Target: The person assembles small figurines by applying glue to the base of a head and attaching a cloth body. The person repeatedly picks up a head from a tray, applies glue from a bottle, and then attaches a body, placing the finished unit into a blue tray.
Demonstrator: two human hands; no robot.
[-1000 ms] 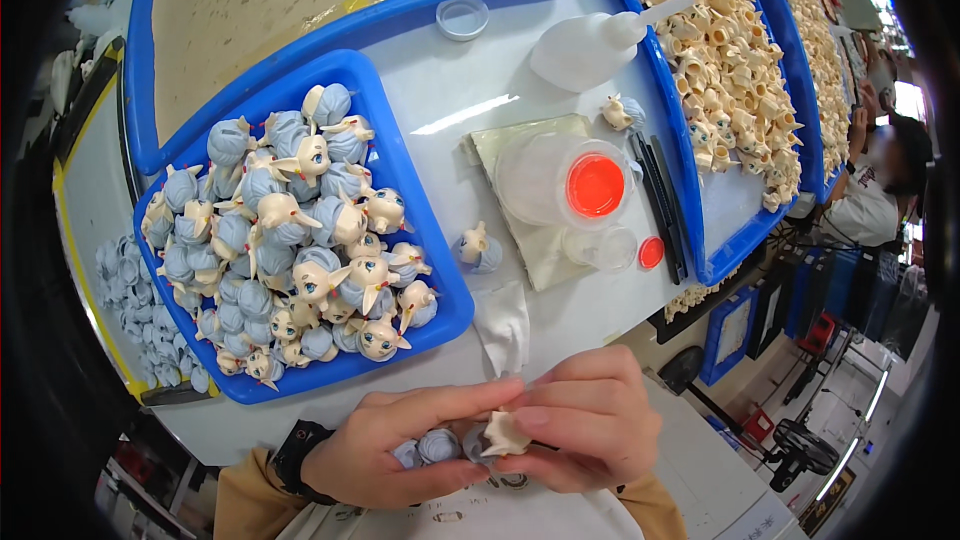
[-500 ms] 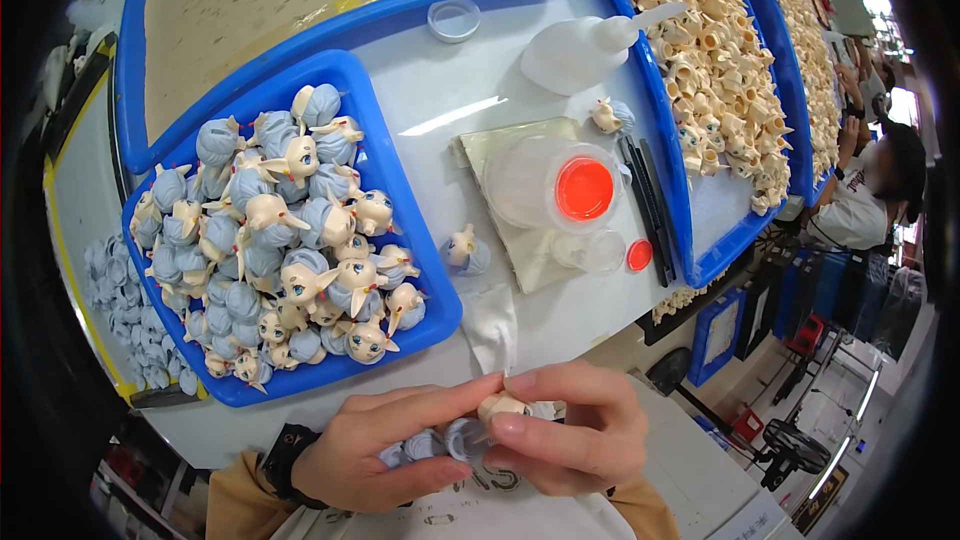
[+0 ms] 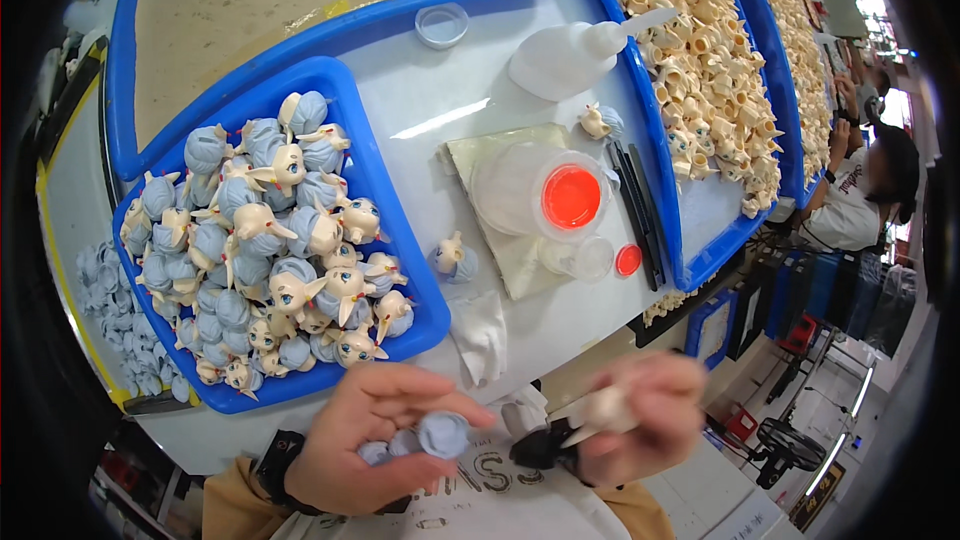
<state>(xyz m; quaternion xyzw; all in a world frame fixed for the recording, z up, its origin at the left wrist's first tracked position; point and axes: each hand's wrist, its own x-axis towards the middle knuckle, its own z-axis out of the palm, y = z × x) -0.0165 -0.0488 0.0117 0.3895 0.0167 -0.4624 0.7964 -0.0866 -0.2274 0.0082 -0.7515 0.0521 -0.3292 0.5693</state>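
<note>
My left hand is curled around several grey-blue doll hair pieces; the foremost shows its hollow, cup-like side between thumb and fingers. My right hand, smeared by motion, grips a cream doll head piece with a pointed part. Below that piece is a black object whose kind I cannot make out. Beyond the left hand, a blue tray is heaped with doll heads bearing grey-blue hair. A single doll head lies to the right of this tray, near a white cloth.
A clear jar with a red lid stands on a pale pad. Nearby are a squeeze bottle, black pens and a red cap. Cream head parts fill a blue tray at right. Another person sits beyond.
My hands have come apart. The right one has moved right with the cream head piece, away from the left, which still holds the hair pieces. The view has shifted slightly.
</note>
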